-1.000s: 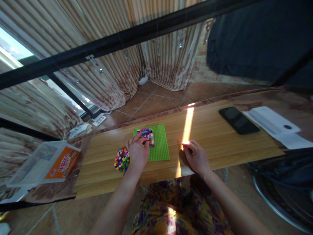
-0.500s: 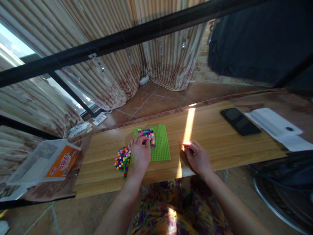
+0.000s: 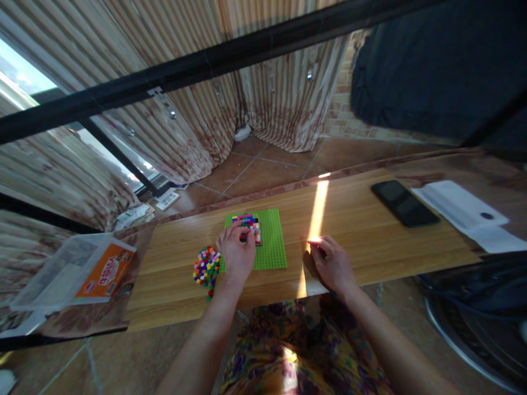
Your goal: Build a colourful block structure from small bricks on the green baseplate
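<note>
A green studded baseplate point(image 3: 272, 241) lies on the wooden board, with a small square of multicoloured bricks point(image 3: 256, 222) on its upper left part. Over the lower left of that square is my left hand point(image 3: 237, 253), thumb and fingertips closed in a pinch. Whatever it grips is too small to make out. A loose pile of tiny coloured bricks point(image 3: 206, 267) lies just left of this hand. To the right of the baseplate my right hand point(image 3: 332, 264) rests near the board's front edge, fingers closed together. What they hold, if anything, cannot be told.
The wooden board point(image 3: 349, 219) carries a dark phone point(image 3: 404, 204) at its right. Beyond the phone lie white papers point(image 3: 463, 207). At the left stands a clear plastic box point(image 3: 61, 269) with an orange label. A sunlight strip crosses the board beside my right hand.
My left hand has barely shifted over the brick square, its fingers still pinched. The right hand stays where it was.
</note>
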A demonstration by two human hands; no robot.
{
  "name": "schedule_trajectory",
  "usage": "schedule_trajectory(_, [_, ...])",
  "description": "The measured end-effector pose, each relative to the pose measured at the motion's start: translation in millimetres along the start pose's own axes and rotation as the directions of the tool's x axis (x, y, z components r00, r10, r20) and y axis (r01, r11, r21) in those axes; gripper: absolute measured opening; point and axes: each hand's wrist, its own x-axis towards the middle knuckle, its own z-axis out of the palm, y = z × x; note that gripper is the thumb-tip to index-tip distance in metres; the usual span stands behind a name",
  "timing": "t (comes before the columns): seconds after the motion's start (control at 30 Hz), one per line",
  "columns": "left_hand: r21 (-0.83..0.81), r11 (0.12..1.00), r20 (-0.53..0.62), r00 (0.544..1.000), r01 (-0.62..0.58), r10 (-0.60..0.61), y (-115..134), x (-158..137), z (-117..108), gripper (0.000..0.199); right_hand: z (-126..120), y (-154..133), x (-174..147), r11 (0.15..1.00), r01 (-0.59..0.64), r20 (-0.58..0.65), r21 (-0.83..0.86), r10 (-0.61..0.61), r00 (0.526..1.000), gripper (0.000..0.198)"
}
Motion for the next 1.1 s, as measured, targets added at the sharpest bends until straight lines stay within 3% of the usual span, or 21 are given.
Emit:
schedule_trajectory(0.23, [-0.016, 1.000, 0.016, 1.000, -0.016, 0.017, -2.4, 5.0, 1.6, 0.005, -0.6, -1.4, 0.1, 1.000, -0.009, -0.004, 0.005, 0.009, 1.000, 0.022])
schedule_trajectory(0.67, [0.091, 0.977, 0.071, 0.980, -0.194, 0.188, -10.9, 1.7, -4.9, 0.005, 0.1, -0.1, 0.8, 0.999, -0.014, -0.002, 0.040, 0.014, 1.000, 0.021])
schedule_trajectory(1.1, [0.023, 0.956, 0.083, 0.953, -0.294, 0.291, -18.4, 5.5, -5.5, 0.014, -2.4, -3.1, 0.5, 0.999, -0.028, 0.010, 0.020, 0.028, 1.000, 0.023])
